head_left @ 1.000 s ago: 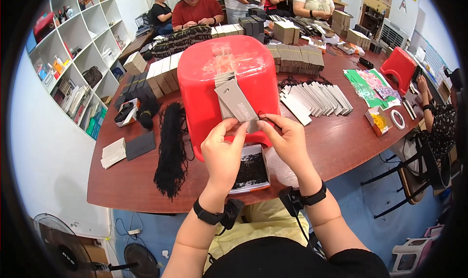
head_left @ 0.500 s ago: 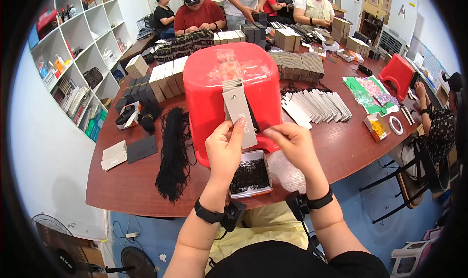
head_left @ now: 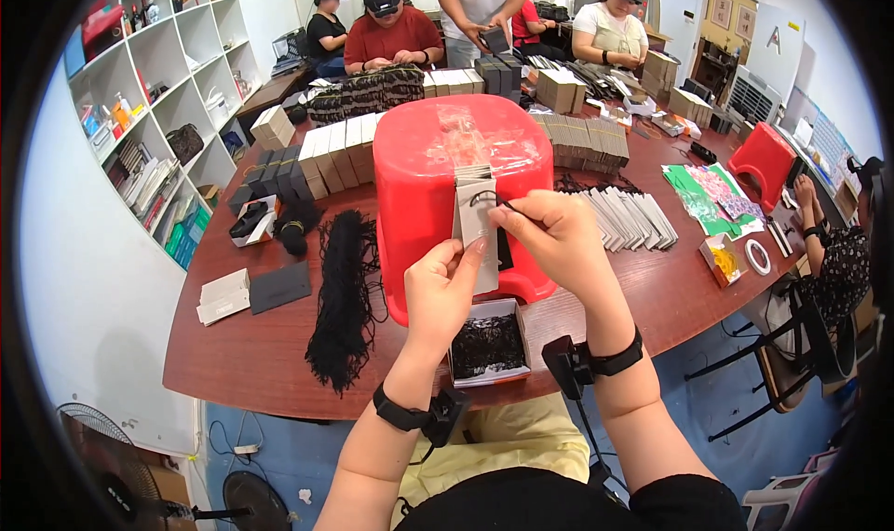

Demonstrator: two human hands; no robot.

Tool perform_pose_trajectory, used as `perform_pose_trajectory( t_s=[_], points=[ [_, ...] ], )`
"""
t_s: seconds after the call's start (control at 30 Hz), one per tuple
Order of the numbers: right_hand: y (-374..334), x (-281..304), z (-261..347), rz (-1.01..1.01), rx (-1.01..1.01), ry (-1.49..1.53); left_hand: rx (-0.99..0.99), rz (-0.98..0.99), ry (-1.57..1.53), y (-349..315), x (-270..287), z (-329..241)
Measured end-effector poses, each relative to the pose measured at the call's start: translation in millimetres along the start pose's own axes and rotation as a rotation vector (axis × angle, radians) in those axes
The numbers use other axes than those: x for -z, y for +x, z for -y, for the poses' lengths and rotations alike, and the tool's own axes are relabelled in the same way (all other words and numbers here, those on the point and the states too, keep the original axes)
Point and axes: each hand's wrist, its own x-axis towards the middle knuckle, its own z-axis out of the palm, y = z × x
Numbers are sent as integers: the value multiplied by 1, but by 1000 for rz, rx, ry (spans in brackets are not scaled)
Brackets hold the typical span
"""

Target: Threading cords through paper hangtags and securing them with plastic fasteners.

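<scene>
My left hand (head_left: 441, 289) pinches a grey hang tag (head_left: 476, 222) upright between thumb and fingers. Over its upper end my right hand (head_left: 562, 242) closes on a black cord (head_left: 483, 196), whose looped end curls across the tag's face by the top. Whether the cord passes through the tag's hole, I cannot tell. Behind both hands stands a red plastic stool (head_left: 410, 186) with clear tape on its top and more tags stacked against its front. Below the hands, a small open box (head_left: 523, 345) holds short black cords (head_left: 487, 347).
A long black cord bundle (head_left: 337, 303) lies left of the stool. Fanned pale tags (head_left: 633, 219) are on the right, and rows of stacked tags (head_left: 340, 154) stand behind. A yellow-filled box (head_left: 723, 259) and tape roll (head_left: 758, 257) sit far right. Several people work across the table (head_left: 643, 298).
My right hand has moved up and inward from beside the tag to its top, bringing the black cord's loop across it. My left hand keeps its hold; the view has shifted slightly.
</scene>
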Motion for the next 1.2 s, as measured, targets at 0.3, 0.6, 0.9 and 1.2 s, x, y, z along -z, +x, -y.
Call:
perform_pose_trajectory(
  t_s=[0.3, 0.6, 0.9, 1.2],
  points=[
    [-16, 7, -14, 87, -126, 186, 28, 21, -15, -1, 4, -6],
    [0, -10, 4, -63, -50, 500, 9, 10, 11, -1, 4, -4],
    [9, -25, -22, -368, 147, 147, 20, 3, -19, -1, 1, -4],
    [-12, -35, -41, -197, -151, 473, -268, 200, -46, 2, 10, 4]
  ],
)
